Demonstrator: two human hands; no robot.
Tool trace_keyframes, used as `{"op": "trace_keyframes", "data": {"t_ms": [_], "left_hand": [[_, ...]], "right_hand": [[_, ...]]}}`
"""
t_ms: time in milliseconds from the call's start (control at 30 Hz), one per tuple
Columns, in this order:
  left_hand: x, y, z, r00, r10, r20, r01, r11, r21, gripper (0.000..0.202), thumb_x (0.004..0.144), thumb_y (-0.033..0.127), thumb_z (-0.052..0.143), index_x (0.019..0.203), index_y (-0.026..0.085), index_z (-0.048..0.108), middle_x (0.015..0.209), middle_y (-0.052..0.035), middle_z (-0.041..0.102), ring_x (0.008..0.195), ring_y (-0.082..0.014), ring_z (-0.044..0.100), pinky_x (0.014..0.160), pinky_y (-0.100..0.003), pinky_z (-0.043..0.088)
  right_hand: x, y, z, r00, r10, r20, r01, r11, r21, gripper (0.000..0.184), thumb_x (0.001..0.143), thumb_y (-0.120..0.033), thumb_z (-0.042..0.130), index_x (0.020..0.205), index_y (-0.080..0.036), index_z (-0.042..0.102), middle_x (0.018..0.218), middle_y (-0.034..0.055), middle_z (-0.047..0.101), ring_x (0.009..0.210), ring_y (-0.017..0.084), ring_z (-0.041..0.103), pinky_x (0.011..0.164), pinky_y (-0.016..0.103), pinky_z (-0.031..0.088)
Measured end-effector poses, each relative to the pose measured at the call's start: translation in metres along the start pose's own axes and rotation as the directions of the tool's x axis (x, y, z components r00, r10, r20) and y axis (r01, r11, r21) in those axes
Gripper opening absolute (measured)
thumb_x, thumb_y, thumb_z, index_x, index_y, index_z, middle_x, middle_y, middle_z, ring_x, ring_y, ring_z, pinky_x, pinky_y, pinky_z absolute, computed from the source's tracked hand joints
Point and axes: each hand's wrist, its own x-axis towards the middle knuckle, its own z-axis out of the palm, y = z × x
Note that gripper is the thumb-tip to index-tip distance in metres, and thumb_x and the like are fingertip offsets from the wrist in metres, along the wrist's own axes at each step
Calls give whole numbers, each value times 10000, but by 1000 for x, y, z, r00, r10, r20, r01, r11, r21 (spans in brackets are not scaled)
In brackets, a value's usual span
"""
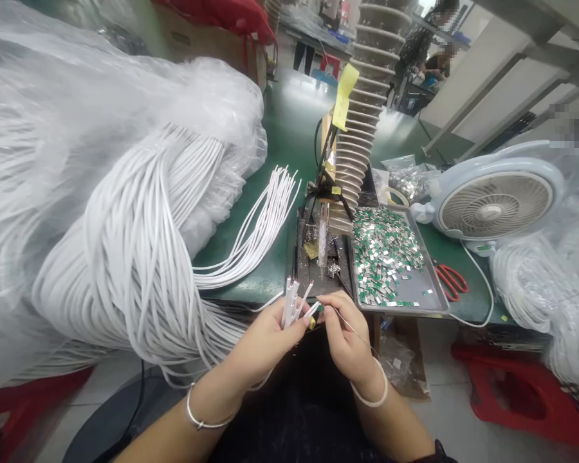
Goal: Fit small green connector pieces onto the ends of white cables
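My left hand point(275, 325) is closed around a small bunch of white cables point(289, 302), their stripped ends pointing up. Its thumb and forefinger pinch near a small yellow piece point(312, 323) and one cable end. A small green connector board point(320, 308) sits at the fingertips where both hands meet. My right hand point(345, 334) is closed, with a thin wire point(350, 326) running from its fingers back toward the wrist. Just beyond the hands, an upright soldering iron point(323, 241) points down over a dark base.
A ribbed fume hose point(367, 116) rises behind the iron. To the right are a metal tray point(434, 299) with many green-and-silver connectors, red-handled scissors point(451, 281) and a fan point(495, 199). A large cable bundle point(139, 212) covers the left side. People work farther back.
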Motion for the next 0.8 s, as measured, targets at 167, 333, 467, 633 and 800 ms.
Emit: {"op": "trace_keyframes", "data": {"t_ms": [167,333,467,633,800], "left_hand": [[6,1,5,998,1,-61,-1,1000,5,192,792,350,590,757,168,537,596,68,419,557,-93,353,554,-223,303],[10,2,6,988,36,-152,-25,997,70,209,785,368,594,737,166,564,616,44,464,587,-109,396,567,-233,321],[13,0,8,977,57,-203,-39,995,91,211,803,368,569,741,166,570,593,52,435,567,-105,382,559,-230,324],[16,0,11,972,111,-209,-105,994,38,211,817,365,553,743,173,599,504,74,383,477,-94,336,490,-221,297],[18,2,13,975,124,-186,-136,989,-56,151,814,302,547,777,174,618,479,73,418,460,-93,376,490,-214,320]], "right_hand": [[2,0,0,999,-26,-21,25,999,-32,221,875,-85,437,987,-202,588,846,23,584,776,118,573,679,242,482],[4,0,0,995,3,-98,-10,998,-68,206,877,-91,437,986,-201,574,780,4,553,695,107,560,654,244,476],[6,1,1,989,47,-142,-56,997,-57,176,884,-112,439,970,-202,563,757,-8,530,638,96,557,626,241,476],[6,5,3,984,105,-142,-112,993,-45,118,885,-153,450,931,-197,549,726,-12,521,625,108,563,621,261,477],[8,8,7,978,143,-154,-147,989,-13,86,885,-187,458,910,-194,541,717,-20,509,580,103,561,586,262,473]]}}
